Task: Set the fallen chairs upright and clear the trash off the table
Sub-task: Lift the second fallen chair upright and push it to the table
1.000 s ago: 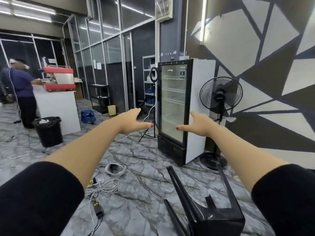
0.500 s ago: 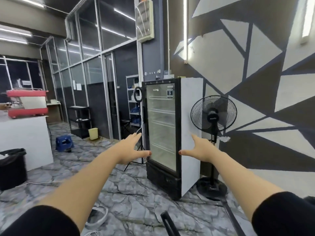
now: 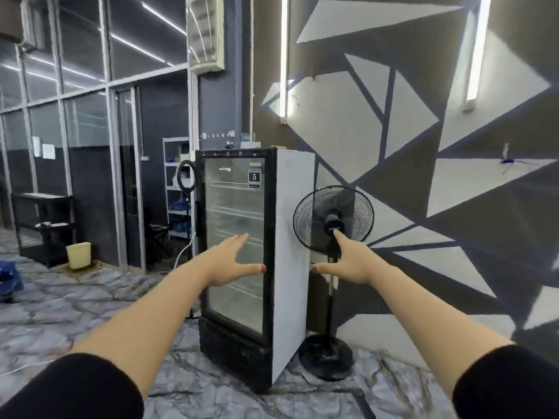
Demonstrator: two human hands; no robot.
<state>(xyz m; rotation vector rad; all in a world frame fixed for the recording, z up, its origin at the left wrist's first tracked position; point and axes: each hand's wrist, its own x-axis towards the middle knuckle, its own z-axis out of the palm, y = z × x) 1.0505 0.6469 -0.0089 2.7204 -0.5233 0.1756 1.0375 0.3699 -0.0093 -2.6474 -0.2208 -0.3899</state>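
Ahead of you, both arms outstretched: left hand and right hand held flat, fingers straight, grasping nothing. Beyond them, glass-door fridge; standing fan right. Fallen chairs, tabletop: out of view.

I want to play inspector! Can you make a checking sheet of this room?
Surface: grey marbled floor; no table seen.
Job's things: nothing seen; no chairs or trash in view.
Clutter: yellow bin, blue stool at the left edge.
Grips: left hand and right hand open, stretched forward, holding nothing.
Cables: white cable beside the fridge.
Surroundings: glass-door fridge, standing fan, black shelf, glass partitions, patterned wall.
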